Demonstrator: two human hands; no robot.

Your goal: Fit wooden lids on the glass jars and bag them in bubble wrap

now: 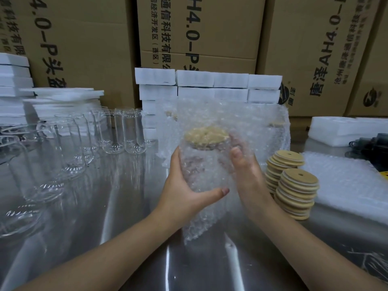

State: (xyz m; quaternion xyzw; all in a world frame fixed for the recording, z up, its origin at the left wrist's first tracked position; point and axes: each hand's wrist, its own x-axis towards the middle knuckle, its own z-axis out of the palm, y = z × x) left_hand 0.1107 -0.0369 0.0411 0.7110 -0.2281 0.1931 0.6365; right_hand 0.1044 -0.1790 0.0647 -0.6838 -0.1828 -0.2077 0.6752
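A glass jar with a round wooden lid sits inside a clear bubble wrap bag held above the steel table. My left hand grips the bag's lower left side, thumb across its front. My right hand grips the right side, with the fingers behind the wrap. The bag's loose end hangs down toward the table. Two stacks of wooden lids stand to the right of my right hand. Several bare glass jars stand at the left.
More bubble-wrapped jars lean against white foam blocks behind the held bag. Foam sheets pile up at the back left, flat bubble wrap bags lie at the right. Cardboard boxes wall off the back.
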